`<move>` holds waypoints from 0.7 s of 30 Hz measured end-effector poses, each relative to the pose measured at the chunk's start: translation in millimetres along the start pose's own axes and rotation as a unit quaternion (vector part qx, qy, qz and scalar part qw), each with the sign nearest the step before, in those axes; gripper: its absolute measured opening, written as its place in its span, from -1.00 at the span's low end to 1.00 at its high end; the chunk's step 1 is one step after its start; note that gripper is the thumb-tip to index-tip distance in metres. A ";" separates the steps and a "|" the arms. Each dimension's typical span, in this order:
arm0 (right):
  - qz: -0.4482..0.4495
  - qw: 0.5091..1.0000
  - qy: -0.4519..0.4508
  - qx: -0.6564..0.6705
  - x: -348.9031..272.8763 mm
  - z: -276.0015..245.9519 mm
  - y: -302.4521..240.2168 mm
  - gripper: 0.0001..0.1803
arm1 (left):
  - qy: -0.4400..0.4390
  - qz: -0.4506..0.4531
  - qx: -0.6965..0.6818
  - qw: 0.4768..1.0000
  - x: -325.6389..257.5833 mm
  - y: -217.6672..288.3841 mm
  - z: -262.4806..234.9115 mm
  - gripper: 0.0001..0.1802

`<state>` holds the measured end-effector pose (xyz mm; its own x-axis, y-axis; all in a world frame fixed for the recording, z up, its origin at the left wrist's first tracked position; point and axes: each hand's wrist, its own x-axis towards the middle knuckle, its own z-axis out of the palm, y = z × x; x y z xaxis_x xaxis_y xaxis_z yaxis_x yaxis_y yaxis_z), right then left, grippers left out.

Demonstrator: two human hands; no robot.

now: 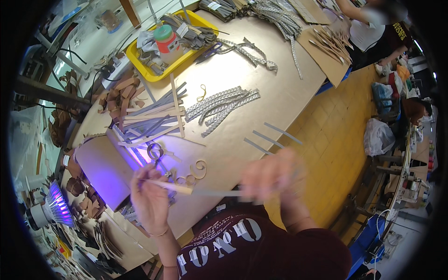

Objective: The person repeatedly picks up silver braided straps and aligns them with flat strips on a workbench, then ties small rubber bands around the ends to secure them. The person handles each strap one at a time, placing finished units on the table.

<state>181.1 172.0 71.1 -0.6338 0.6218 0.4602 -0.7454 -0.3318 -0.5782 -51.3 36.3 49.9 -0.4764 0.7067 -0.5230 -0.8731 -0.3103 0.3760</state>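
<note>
Between my hands, a narrow strip (217, 192) is stretched level above the table's near edge. Its right part is grey, and a pale tan length (179, 188) runs on to the left. My left hand (151, 205) pinches the tan end between thumb and fingers. Smeared by motion, my right hand (270, 175) is closed over the grey end. Curled tan strips (199, 170) lie on the table just beyond my left hand. Three straight grey strips (265, 138) lie side by side beyond my right hand, near the table's right edge.
Farther in lie silver-grey braids (219, 107) and a heap of grey and tan strips (151, 116). A yellow tray (140, 74) holds a green-lidded container (168, 44); scissors (207, 52) lie beside it. A purple-lit lamp (58, 205) stands left. Another person (373, 35) is at far right.
</note>
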 end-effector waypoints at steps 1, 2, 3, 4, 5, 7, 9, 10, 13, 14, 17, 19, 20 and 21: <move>0.008 1.000 0.005 0.029 -5.3 -13.3 -22.6 -0.84 | -0.030 -0.006 -0.042 0.999 1.2 5.5 -2.6 -0.88; -0.007 0.999 0.043 -0.030 -11.7 -24.1 -43.4 -0.84 | -0.091 -0.016 -0.090 0.992 2.1 13.5 -5.5 -0.86; -0.018 0.992 0.084 -0.091 -18.8 -33.7 -63.2 -0.85 | -0.196 -0.037 -0.134 0.971 2.7 18.0 -9.6 -0.83; -0.010 0.973 0.136 -0.184 -25.8 -41.0 -84.0 -0.83 | -0.163 0.002 -0.100 0.981 1.5 21.0 -14.1 -0.82; -0.011 0.947 0.175 -0.271 -31.4 -48.5 -98.7 -0.82 | -0.110 0.059 -0.007 0.992 0.9 20.9 -19.1 -0.81; 0.149 0.824 0.256 -0.484 -37.1 -68.8 -106.7 -0.80 | -0.053 0.155 0.172 0.971 -2.9 13.9 -29.0 -0.78; 0.255 0.680 0.289 -0.623 -36.4 -92.5 -96.1 -0.79 | -0.058 0.157 0.274 0.947 -6.4 -0.3 -36.9 -0.77; 0.288 0.618 0.293 -0.670 -34.3 -106.6 -80.4 -0.79 | -0.062 0.157 0.320 0.932 -7.9 -8.4 -39.7 -0.77; 0.333 0.585 0.326 -0.664 -36.8 -134.0 -57.8 -0.80 | -0.061 0.163 0.556 0.813 -12.8 -35.2 -45.7 -0.83; 0.328 0.613 0.332 -0.638 -38.1 -141.1 -52.1 -0.79 | -0.080 0.187 0.609 0.767 -13.4 -42.5 -47.0 -0.87; 0.343 0.581 0.379 -0.633 -41.2 -151.8 -44.2 -0.67 | -0.135 0.241 0.713 0.645 -12.6 -59.5 -50.3 -0.94; 0.376 0.462 0.334 -0.730 -37.6 -154.0 -46.1 -0.61 | -0.153 0.273 0.718 0.622 -10.6 -67.3 -53.0 -0.95; 0.382 0.403 0.307 -0.773 -33.8 -154.2 -45.6 -0.58 | -0.159 0.292 0.730 0.596 -9.3 -70.0 -54.4 -0.93; 0.404 0.368 0.314 -0.777 -30.4 -153.1 -46.6 -0.51 | -0.166 0.311 0.744 0.568 -7.5 -72.3 -55.5 -0.90</move>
<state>266.8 277.2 -19.1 0.0166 0.9685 -0.2483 0.9597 -0.0850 -0.2677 9.7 18.2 -15.9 -0.3843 0.9117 0.1450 0.6238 0.1407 0.7688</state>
